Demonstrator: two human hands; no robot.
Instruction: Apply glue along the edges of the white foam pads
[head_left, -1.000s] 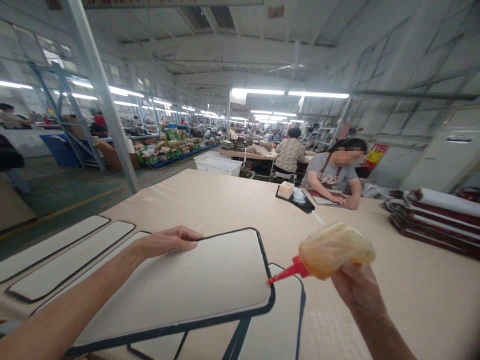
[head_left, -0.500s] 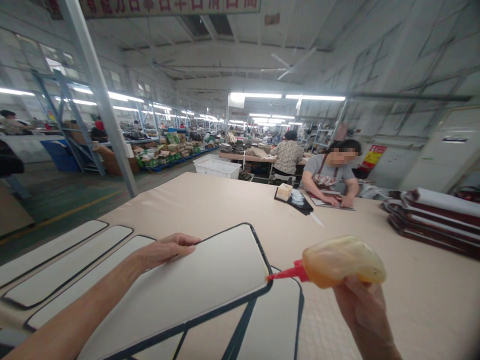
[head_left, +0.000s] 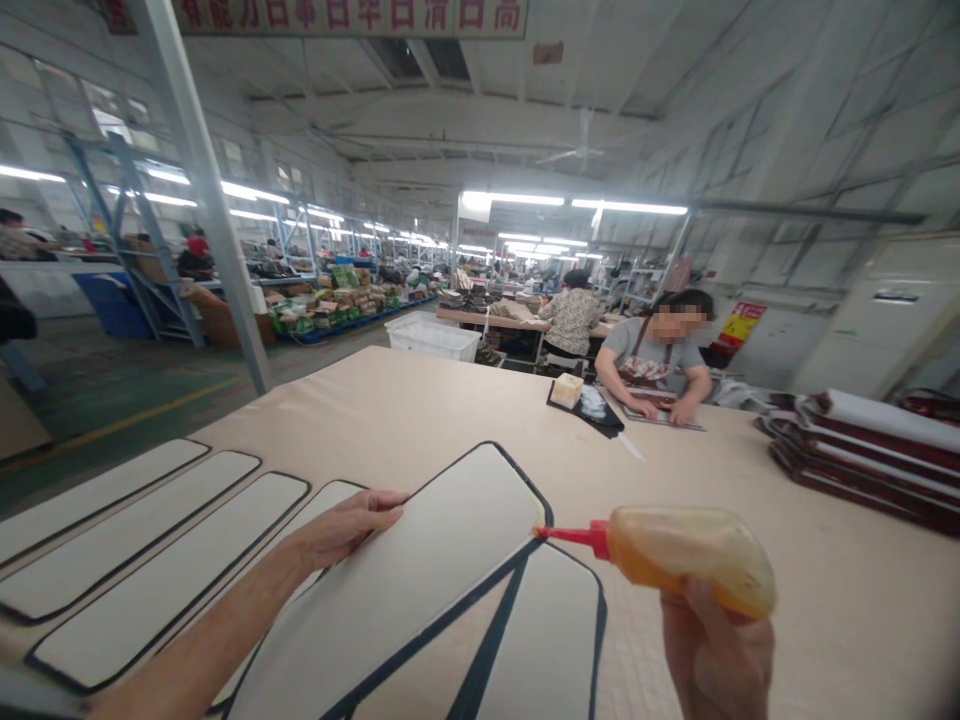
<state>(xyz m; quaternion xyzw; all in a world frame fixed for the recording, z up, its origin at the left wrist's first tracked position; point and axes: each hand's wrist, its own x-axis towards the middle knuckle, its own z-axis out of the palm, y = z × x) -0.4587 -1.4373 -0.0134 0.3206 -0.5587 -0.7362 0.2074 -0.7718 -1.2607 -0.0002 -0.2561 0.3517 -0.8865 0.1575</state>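
Note:
My left hand (head_left: 352, 530) grips the upper left edge of a white panel (head_left: 420, 560) with a dark border, thumb on top. The panel is tilted across the middle of the view. In my right hand (head_left: 716, 640) is a clear bottle (head_left: 690, 555) of amber liquid, lying sideways with its red nozzle (head_left: 574, 537) pointing left. The nozzle tip meets the panel's right corner, where a yellowish smear shows along the border. Another bordered panel (head_left: 544, 630) lies partly beneath the held one.
More bordered panels (head_left: 172, 570) lie in a row at the left. Across the tan table (head_left: 360, 400), a person (head_left: 652, 365) works beside a black piece with a pale block (head_left: 567, 389). Dark folded pieces (head_left: 870, 460) are stacked at the right. A white bin (head_left: 433, 337) stands beyond.
The held panel has turned a little, its right corner now higher. The bottle has levelled, and its nozzle has moved slightly up along the corner. More of the left panels shows.

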